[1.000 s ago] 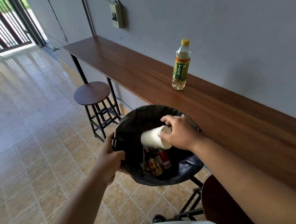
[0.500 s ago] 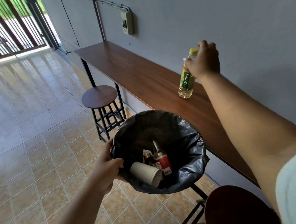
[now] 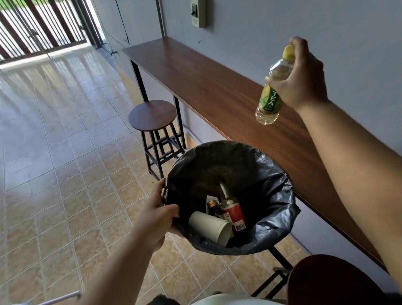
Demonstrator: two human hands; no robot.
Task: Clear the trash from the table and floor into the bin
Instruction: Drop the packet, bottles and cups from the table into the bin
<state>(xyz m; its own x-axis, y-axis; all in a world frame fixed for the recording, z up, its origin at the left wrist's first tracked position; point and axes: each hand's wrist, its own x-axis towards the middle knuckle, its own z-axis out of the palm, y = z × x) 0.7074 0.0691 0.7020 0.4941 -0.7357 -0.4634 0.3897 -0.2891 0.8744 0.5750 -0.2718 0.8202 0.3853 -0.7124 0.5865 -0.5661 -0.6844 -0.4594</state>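
Wrapped around the neck and shoulder of the tea bottle (image 3: pixel 269 97), the right hand (image 3: pixel 301 77) has lifted it off the table (image 3: pixel 206 89), so it now hangs above the bin (image 3: pixel 274 195), whose rim the left hand (image 3: pixel 156 215) clasps below, leaving only the drop.

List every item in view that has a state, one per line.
Green-labelled tea bottle: capped, lifted off the table, tilted, in the right hand.
Black-lined bin: open, rim gripped by the left hand.
White paper cup: on its side inside the bin.
Red-labelled bottle: inside the bin, leaning.
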